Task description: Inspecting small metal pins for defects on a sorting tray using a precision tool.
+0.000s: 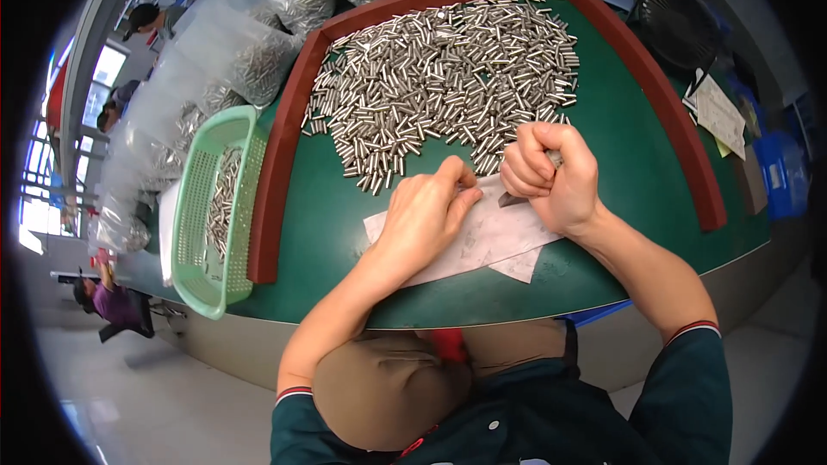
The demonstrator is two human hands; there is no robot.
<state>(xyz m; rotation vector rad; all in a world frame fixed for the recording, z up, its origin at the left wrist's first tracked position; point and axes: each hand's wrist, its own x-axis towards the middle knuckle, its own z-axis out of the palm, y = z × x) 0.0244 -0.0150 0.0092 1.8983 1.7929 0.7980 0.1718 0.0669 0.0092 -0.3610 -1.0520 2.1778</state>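
A large heap of short metal pins (431,77) is spread over the green tabletop. In front of it lies a pale, smudged cloth (482,245). Resting over the cloth's left part is my left hand (424,211), its fingers curled and the thumb close to the index finger; whatever they hold, if anything, is hidden. My right hand (554,176) is closed in a fist above the cloth's right end. A bit of shiny grey shows inside its curl, too small to name. Below that fist a small dark piece (512,200) sticks out.
A red-brown raised border (289,146) frames the tabletop. To the left stands a green perforated basket (189,232) with more pins. Clear bags of pins (263,65) line the left and back. Papers (719,112) and a black fan-like object (676,26) are at the right.
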